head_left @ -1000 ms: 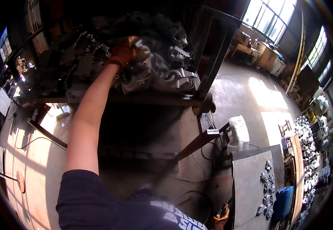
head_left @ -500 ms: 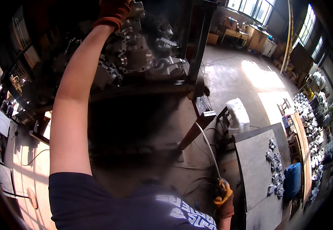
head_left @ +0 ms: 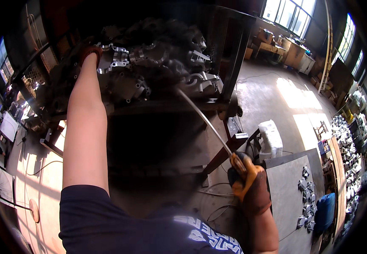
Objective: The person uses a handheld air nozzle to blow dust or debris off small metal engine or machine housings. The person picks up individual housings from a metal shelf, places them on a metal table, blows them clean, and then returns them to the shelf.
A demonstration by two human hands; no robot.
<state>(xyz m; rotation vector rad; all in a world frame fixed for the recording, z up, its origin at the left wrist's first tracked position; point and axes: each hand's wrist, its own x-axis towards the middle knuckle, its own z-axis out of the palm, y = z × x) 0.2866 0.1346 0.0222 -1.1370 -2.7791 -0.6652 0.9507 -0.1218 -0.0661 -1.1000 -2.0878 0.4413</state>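
Observation:
My left arm reaches out to a heap of grey metal castings point(head_left: 162, 55) on a dark metal stand. The gloved left hand point(head_left: 91, 51) is small and dim, right beside a shiny machined casting point(head_left: 119, 57). Its fingers are hidden in shadow, so whether they grip the casting cannot be made out. In an orange and brown work glove, my right hand point(head_left: 249, 180) is closed around the handle of a tool with a long thin rod point(head_left: 206, 120). The rod slants up and left, its far end near the front edge of the heap.
Below the heap runs the stand's dark front rail point(head_left: 162, 108). A steel-grey table point(head_left: 287, 190) on the right bears small metal parts point(head_left: 306, 199); a blue drum point(head_left: 325, 211) stands beyond it. Hoses point(head_left: 215, 192) lie on the floor. A white wrapped bundle point(head_left: 270, 139) stands behind the table.
My left hand has come down and left across the castings. My right hand has risen from low right, swinging the rod up toward the heap. The view has shifted slightly.

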